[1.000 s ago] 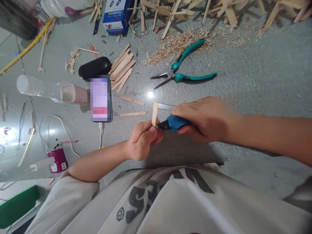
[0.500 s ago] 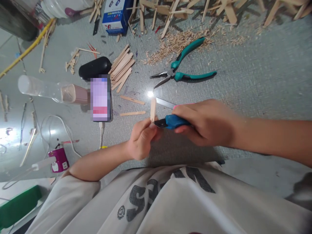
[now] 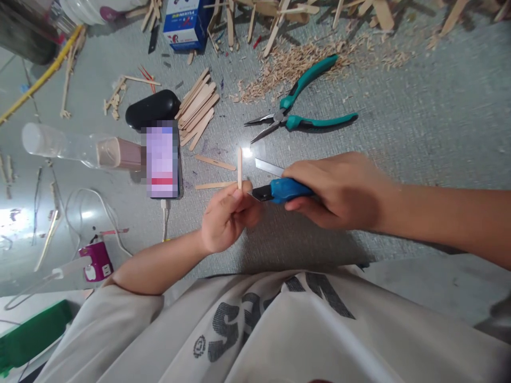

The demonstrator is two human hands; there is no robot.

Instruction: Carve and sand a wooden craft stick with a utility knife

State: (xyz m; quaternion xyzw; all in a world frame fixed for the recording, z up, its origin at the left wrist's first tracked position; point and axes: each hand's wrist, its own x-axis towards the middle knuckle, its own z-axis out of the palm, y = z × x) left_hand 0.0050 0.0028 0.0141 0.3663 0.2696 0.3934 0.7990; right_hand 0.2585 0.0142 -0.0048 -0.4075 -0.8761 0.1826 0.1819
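My left hand (image 3: 225,215) pinches an upright popsicle stick (image 3: 240,167) between thumb and fingers. My right hand (image 3: 335,189) is closed around a blue-handled utility knife (image 3: 289,190), whose dark tip points at the left fingers, just right of the stick. Whether the blade touches my left hand or the stick, I cannot tell. Beneath my right hand, a flat steel blade (image 3: 268,167) sticks out on the table. Two more sticks lie left of the held one, an upper stick (image 3: 215,162) and a lower stick (image 3: 211,185), partly behind my left hand.
Open needle-nose pliers (image 3: 281,116) lie beyond my hands, before a heap of wood shavings (image 3: 275,80). Stacked sticks (image 3: 199,109), a black case (image 3: 153,109) and a cabled phone (image 3: 162,162) are at left. Stick structures (image 3: 275,26) and a blue box (image 3: 184,26) stand farther back.
My left hand has shifted slightly left with the popsicle stick, which now shows its narrower side and sits farther from the knife tip. My right hand has moved up a little.
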